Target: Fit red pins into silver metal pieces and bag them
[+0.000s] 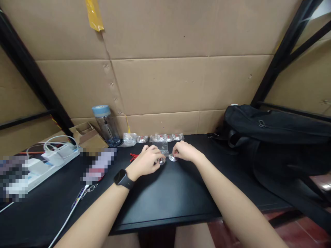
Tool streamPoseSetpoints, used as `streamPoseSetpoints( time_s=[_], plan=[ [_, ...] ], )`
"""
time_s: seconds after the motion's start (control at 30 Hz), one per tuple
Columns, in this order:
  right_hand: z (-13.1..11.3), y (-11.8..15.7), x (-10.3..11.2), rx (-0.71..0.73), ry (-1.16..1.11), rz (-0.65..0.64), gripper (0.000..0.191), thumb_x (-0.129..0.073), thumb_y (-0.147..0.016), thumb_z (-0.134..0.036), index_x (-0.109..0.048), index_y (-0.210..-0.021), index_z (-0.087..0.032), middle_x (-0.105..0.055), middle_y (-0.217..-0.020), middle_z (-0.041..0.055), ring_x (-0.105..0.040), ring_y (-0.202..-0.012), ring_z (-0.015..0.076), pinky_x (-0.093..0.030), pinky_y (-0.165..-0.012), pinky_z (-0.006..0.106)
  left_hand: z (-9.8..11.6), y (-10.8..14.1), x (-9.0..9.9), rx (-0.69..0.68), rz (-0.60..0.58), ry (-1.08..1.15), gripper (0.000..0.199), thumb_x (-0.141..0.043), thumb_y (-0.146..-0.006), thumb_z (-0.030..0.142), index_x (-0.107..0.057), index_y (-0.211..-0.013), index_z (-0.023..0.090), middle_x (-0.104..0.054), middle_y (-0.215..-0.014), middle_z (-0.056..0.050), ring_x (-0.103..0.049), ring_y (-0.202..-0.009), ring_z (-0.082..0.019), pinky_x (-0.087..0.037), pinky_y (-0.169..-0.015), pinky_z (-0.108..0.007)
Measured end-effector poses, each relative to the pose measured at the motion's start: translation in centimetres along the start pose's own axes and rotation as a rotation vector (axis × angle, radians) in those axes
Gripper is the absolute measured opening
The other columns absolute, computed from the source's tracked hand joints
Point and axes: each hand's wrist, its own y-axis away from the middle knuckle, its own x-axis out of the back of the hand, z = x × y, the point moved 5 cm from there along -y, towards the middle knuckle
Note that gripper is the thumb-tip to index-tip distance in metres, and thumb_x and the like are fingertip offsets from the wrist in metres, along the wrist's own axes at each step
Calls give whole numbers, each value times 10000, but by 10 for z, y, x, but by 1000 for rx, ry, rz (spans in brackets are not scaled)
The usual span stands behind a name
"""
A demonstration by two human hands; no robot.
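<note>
My left hand (148,160), with a black watch on its wrist, is closed with its fingertips on a small, clear, shiny round disc (162,161) low over the desk. Just to the right, my right hand (185,151) pinches a second shiny round disc (172,158) from above, and that one rests on the desk. Behind and between the hands lies a flat clear plastic bag (163,147). Several small red pieces (133,157) lie left of my left hand, partly hidden by it. The exact kind of the discs is too small to make out.
Several clear packets (160,137) with red bits line the back of the black desk (168,203). A blue-lidded bottle (106,125) and an opened cardboard box (88,136) stand back left. A power strip (49,168) with cables lies left; a black bag (274,144) sits right.
</note>
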Motion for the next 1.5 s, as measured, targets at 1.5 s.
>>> streamPoseSetpoints(
  time_s=[1.5],
  plan=[
    [-53,-4,-17,-73,-1603,208,460,-796,-791,-282,-639,-1223,-283,-673,-1130,50,-737,-833,178,-624,-737,326,-50,2,-5,466,602,489,159,-601,-927,357,-705,-938,237,-638,-1049,-45,-599,-1074,-217,-436,-1014,-393]
  ],
)
